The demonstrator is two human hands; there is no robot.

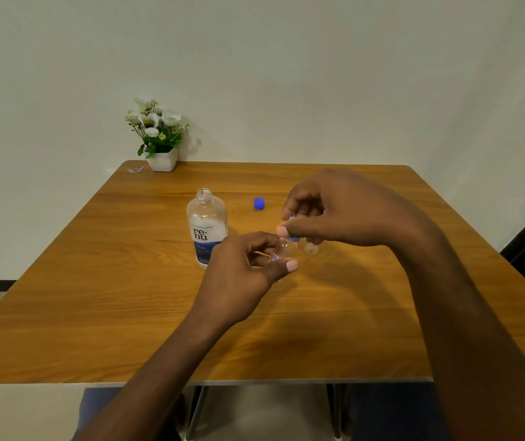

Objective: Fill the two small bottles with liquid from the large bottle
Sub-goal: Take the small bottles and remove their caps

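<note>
Your left hand (242, 275) has its grip clamped around a small clear bottle (282, 251), held just above the worktop (95, 297); its long axis tilts, neck toward one o'clock. Your right hand (334, 208) pinches the blue cap (293, 238) at that neck. Just beside, at three o'clock, the second small bottle (311, 248) stands upright and uncapped. At nine o'clock the large bottle (206, 227) stands upright, open-mouthed, clear with a blue label. A loose blue cap (259, 203) lies at eleven o'clock.
</note>
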